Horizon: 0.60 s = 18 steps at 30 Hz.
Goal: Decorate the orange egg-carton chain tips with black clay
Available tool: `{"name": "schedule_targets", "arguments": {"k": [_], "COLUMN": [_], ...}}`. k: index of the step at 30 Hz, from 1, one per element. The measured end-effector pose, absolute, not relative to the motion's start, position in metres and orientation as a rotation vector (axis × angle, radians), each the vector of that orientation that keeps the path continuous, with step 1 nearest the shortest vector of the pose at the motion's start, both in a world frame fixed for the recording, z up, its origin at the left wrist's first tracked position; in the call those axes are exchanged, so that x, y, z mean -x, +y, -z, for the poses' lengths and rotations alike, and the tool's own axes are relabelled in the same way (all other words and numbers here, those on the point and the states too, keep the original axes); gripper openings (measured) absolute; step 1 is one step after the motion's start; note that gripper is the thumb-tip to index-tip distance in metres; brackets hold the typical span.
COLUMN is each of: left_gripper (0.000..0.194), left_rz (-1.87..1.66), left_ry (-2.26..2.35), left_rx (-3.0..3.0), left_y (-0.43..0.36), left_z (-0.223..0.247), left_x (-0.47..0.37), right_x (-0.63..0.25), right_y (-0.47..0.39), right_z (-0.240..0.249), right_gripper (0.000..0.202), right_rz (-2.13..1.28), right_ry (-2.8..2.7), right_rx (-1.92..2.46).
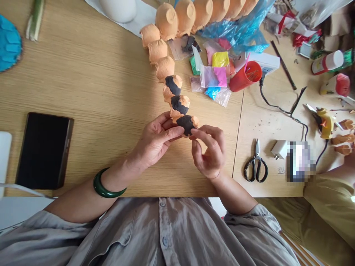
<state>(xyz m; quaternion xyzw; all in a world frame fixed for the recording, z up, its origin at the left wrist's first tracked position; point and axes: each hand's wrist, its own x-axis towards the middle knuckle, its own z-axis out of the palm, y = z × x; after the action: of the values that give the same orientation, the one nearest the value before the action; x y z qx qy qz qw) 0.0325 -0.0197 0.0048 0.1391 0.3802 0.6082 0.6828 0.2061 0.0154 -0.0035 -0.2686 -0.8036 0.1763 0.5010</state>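
A strip of orange egg-carton cups runs from the back toward me, and its nearest three cups carry black patches that look like soft clay. My left hand grips the near end of this strip, thumb on top beside the last black patch and fingers underneath. From the right, the index fingertip of my right hand rests on the edge of that same patch. The right thumb stays apart below, with a gap between it and the index finger, and the other fingers are curled.
Small bags of coloured clay lie behind, beside a red cup and a power strip. Scissors and a white charger are at right, near another person's sleeve. A black tablet lies left.
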Motion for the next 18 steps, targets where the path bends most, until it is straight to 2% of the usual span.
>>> {"name": "schedule_targets", "arguments": {"k": [4, 9, 15, 18], "left_gripper": [0.040, 0.041, 0.042, 0.042], "left_rz": [-1.361, -1.353, -1.345, -1.347], "left_ry": [0.895, 0.921, 0.963, 0.961], "left_rx": [-0.348, -0.382, -0.413, -0.431], "left_y": [-0.020, -0.020, -0.020, -0.019], "left_z": [-0.007, -0.006, -0.005, -0.005], "left_x": [-0.030, -0.030, -0.030, -0.031], "right_x": [-0.208, -0.208, -0.205, -0.205], "right_y": [0.019, 0.031, 0.032, 0.033], "right_z": [0.012, 0.014, 0.010, 0.012], "right_gripper": [0.025, 0.048, 0.041, 0.045], "right_rz": [-0.935, -1.721, -1.806, -1.811], "right_ry": [-1.631, -1.292, -1.215, -1.176], "right_rx": [0.895, 0.926, 0.912, 0.920]}}
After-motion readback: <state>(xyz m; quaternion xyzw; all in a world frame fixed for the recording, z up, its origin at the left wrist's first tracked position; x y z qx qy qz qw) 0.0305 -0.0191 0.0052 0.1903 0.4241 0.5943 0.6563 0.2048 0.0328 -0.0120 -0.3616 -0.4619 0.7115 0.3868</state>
